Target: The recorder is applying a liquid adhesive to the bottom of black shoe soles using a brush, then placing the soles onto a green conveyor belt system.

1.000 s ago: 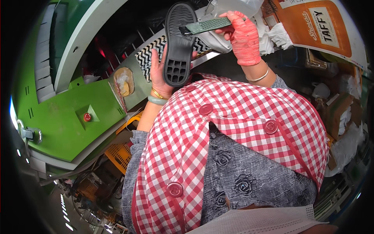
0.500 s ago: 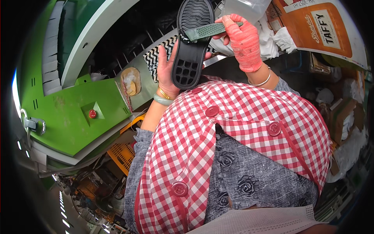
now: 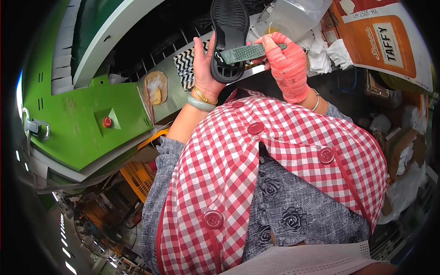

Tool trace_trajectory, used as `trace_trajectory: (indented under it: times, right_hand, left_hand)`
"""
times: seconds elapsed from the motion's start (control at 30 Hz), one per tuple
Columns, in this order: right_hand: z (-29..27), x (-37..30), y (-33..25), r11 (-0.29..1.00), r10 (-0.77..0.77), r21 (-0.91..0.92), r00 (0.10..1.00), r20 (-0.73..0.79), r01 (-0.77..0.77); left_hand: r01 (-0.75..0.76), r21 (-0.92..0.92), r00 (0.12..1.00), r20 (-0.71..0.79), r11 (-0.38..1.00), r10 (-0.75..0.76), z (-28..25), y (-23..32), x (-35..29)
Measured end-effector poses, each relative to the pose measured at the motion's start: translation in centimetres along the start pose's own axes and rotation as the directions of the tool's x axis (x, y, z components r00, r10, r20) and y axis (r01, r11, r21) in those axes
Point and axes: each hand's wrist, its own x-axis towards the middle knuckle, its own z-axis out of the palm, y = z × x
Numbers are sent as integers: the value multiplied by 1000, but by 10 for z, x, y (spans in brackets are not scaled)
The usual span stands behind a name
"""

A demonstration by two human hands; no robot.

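Observation:
A black shoe sole [image 3: 230, 23] with a ridged face and square hollows at its near end is held upright in my left hand [image 3: 206, 68]. My left fingers and thumb grip it from behind and along its left side. Across its lower part lies a flat green strip [image 3: 245, 53] with a bumpy texture. White bits show at the strip's left end, against the sole's edge. My right hand [image 3: 288, 64], in a coral knit fingerless glove, pinches the strip's other end between thumb and fingers.
A green machine housing [image 3: 73, 133] with a red button [image 3: 107, 122] fills the left. On the metal ledge lie a zigzag-patterned piece [image 3: 184, 68] and a tan oval dish [image 3: 156, 89]. White cloth [image 3: 319, 57], a clear plastic tub [image 3: 300, 18] and an orange-white bag [image 3: 389, 39] are at right.
The sole has shifted upward and tilted in my left hand, so its hollow near end shows foreshortened. The strip and my right hand have moved slightly downward.

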Motion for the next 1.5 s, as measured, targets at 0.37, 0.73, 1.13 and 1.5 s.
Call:
trace_trajectory:
  times: [0.37,0.73,1.13,1.5]
  right_hand:
    - [0,-3,-15,993,17,-121,974,227,11]
    - [9,29,-41,957,217,-282,821,527,-72]
    - [30,52,-50,909,389,-393,622,680,-139]
    - [4,59,-53,890,451,-310,550,703,-333]
  left_hand:
    - [56,45,997,-53,997,-54,3,7,-10]
    - [347,37,900,269,937,-344,-8,18,-15]
    - [402,371,899,13,837,-437,-18,28,-13]
    - [548,415,822,-105,726,-560,-12,34,-16]
